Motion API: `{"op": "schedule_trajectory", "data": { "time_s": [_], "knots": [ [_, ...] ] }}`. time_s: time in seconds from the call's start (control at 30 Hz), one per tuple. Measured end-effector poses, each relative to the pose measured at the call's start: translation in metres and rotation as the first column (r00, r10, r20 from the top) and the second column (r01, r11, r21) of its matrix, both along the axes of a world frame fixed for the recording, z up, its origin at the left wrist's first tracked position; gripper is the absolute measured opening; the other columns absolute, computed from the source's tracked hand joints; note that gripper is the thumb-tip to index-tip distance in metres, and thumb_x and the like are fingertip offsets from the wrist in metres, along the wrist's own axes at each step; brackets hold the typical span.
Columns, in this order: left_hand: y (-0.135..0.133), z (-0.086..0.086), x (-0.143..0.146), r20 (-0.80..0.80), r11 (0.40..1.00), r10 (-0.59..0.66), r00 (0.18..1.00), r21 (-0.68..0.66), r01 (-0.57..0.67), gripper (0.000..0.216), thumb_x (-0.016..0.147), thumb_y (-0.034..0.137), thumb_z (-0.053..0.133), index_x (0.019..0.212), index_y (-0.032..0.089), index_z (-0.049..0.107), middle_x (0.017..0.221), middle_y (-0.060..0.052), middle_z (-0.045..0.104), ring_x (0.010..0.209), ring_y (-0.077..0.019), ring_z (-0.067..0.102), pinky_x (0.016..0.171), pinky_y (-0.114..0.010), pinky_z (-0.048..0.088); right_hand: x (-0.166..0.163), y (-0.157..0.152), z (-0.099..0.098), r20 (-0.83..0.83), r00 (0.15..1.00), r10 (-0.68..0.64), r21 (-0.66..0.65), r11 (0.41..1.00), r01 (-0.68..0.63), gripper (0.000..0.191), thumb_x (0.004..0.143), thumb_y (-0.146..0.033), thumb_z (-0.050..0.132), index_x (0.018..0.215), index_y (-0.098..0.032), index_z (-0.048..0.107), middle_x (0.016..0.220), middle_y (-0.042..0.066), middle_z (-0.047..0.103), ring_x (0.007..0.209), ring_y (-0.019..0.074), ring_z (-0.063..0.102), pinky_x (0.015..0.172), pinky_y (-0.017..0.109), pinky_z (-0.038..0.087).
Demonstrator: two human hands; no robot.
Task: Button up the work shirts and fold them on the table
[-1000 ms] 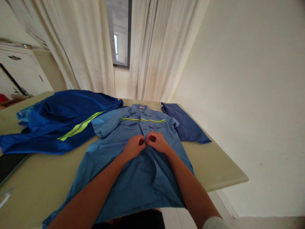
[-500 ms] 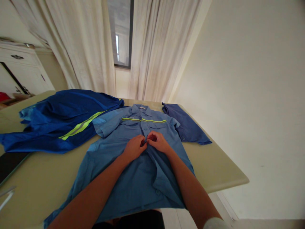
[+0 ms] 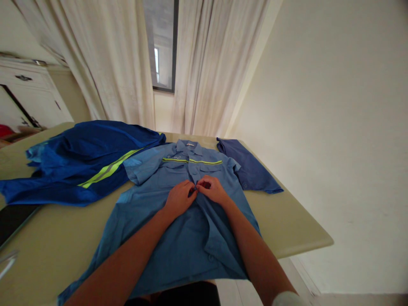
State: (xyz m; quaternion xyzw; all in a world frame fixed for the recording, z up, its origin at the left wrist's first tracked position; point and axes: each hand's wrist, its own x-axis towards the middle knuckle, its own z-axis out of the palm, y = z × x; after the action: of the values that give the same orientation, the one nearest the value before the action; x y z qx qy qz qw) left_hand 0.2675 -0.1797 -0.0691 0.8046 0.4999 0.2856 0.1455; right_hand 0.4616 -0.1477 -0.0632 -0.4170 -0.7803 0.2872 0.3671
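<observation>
A blue short-sleeved work shirt lies front up on the table, collar away from me, with a yellow stripe across the chest. My left hand pinches the front placket at mid-chest. Against its fingertips, my right hand pinches the same spot with thumb and forefinger. Whatever small part sits between the fingertips is mostly hidden. Above the hands the placket lies together with a button showing. Below them the front edges part, and a lower button shows near the hem.
On the left lies a darker blue garment with a yellow-grey reflective band. A folded navy garment rests at the right. The table ends near the wall. A dark flat object and a white item are at left.
Both hands stay at the same place on the placket; the fingertips have shifted only slightly. The shirt and the other garments have not moved.
</observation>
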Motion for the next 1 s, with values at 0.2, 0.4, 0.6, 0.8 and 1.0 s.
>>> {"op": "schedule_trajectory", "data": {
  "time_s": [0.2,0.4,0.6,0.8,1.0],
  "knots": [
    [-0.001,-0.001,0.001,-0.017,0.999,-0.003,1.000,0.033,0.004,0.013,0.096,0.028,0.051,0.087,0.022,0.060,0.092,-0.006,0.064,0.085,-0.0211,0.060,0.075,-0.032,0.041,0.001,-0.001,0.000,0.011,1.000,0.014,-0.044,0.999,-0.014,0.023,0.083,-0.041,0.077,0.084,-0.019,0.071,0.075,0.000,0.066,0.063,0.0128,0.056,0.061,0.025,0.046],
    [-0.002,-0.001,0.000,0.034,0.999,0.025,0.999,0.020,-0.026,0.008,0.094,0.028,0.058,0.099,0.022,0.060,0.099,-0.006,0.064,0.092,-0.0219,0.061,0.081,-0.033,0.046,0.003,-0.001,0.002,0.066,0.998,-0.018,0.016,1.000,0.017,0.021,0.087,-0.039,0.072,0.082,-0.018,0.072,0.073,0.000,0.065,0.063,0.0127,0.056,0.059,0.024,0.043],
    [-0.001,-0.002,-0.001,0.046,0.993,-0.045,0.998,0.115,0.040,0.029,0.092,0.024,0.062,0.120,0.023,0.061,0.119,-0.008,0.059,0.111,-0.0243,0.059,0.098,-0.036,0.047,0.002,-0.001,0.005,0.060,0.998,-0.013,0.024,1.000,0.011,0.034,0.098,-0.041,0.057,0.075,-0.018,0.068,0.073,0.002,0.064,0.064,0.0142,0.056,0.062,0.026,0.042],
    [0.002,-0.002,-0.002,-0.092,0.983,-0.067,0.994,0.163,0.082,0.023,0.097,0.034,0.061,0.117,0.024,0.066,0.111,-0.006,0.064,0.104,-0.0230,0.059,0.094,-0.036,0.047,0.000,-0.003,0.005,-0.009,0.997,-0.077,-0.041,0.996,0.077,0.050,0.106,-0.046,0.036,0.074,-0.020,0.064,0.070,0.001,0.063,0.063,0.0147,0.056,0.065,0.028,0.045],
    [-0.002,0.008,0.000,-0.250,0.962,-0.067,0.966,0.239,0.129,0.023,0.102,0.027,0.050,0.117,0.026,0.067,0.105,-0.007,0.067,0.099,-0.0229,0.060,0.087,-0.036,0.045,0.005,-0.003,0.018,-0.023,0.984,-0.177,-0.018,0.984,0.176,0.045,0.104,-0.049,0.038,0.074,-0.021,0.058,0.066,-0.002,0.058,0.060,0.0138,0.054,0.062,0.026,0.042]
  ]
}}
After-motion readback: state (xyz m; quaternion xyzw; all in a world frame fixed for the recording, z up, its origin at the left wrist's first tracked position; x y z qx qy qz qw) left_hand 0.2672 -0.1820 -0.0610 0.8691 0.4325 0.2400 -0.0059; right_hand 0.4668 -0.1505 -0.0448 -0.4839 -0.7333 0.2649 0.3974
